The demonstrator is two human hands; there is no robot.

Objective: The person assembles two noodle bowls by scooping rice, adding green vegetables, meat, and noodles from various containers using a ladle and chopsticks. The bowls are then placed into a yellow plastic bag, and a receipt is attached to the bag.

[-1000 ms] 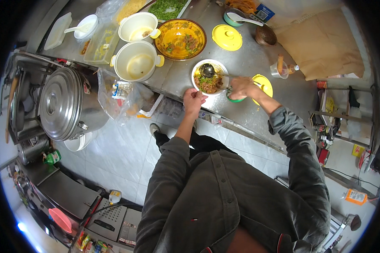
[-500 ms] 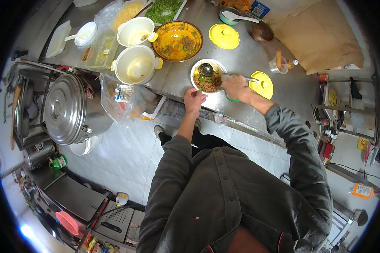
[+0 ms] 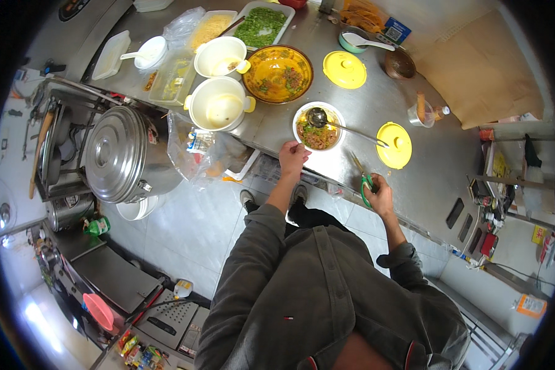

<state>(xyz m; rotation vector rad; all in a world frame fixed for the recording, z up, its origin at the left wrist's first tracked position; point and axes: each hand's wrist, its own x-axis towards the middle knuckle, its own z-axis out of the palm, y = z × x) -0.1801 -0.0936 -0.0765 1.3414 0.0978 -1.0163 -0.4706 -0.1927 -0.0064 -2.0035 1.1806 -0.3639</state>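
My right hand [image 3: 379,194] grips a pair of scissors with green handles [image 3: 367,188], blades pointing up and left over the counter edge. A white bowl [image 3: 297,120] sits on the counter, with minced meat and chopped greens [image 3: 317,137] inside. A dark metal ladle [image 3: 316,116] rests its head in the bowl, its long handle stretching right over a yellow lid [image 3: 394,145]. Just below the bowl hovers my left hand [image 3: 294,158], fingers loosely bent and slightly apart, with nothing visible in them.
An amber patterned bowl [image 3: 276,55] with some meat mix stands beyond, beside two white pots [image 3: 213,111] with yellow handles. Behind lie a tray of chopped greens [image 3: 285,29] and another yellow lid [image 3: 345,69]. A large lidded steel pot [image 3: 114,154] stands at left.
My right hand has drawn back from the bowl toward the counter's edge, bringing the scissors with it. My left hand has come away from the bowl's rim. The ladle stays in the bowl.
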